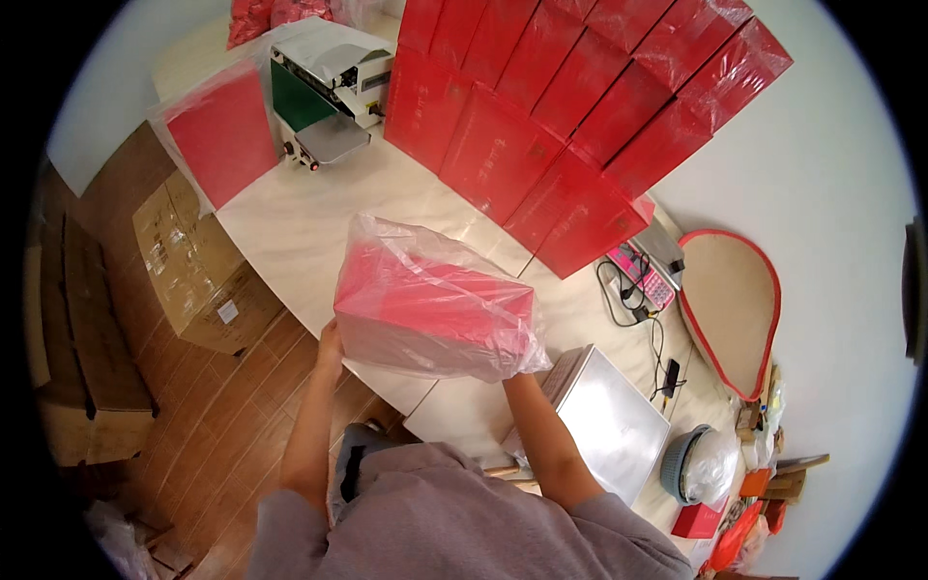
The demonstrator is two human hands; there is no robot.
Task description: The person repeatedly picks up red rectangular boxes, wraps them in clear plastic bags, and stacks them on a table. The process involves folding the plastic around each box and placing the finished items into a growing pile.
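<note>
A pink-red box inside a loose clear plastic bag is held over the near edge of the pale table. My left hand grips its lower left corner, with the fingers partly behind it. My right hand holds its right end at the crumpled plastic, which partly hides the fingers. Just right of that hand sits a shiny silver metal case.
Stacked red boxes stand at the back, beside a white sealing machine and a bagged red box. Cables and a pink device, a beige padded board and a basin lie right. Cardboard boxes stand left.
</note>
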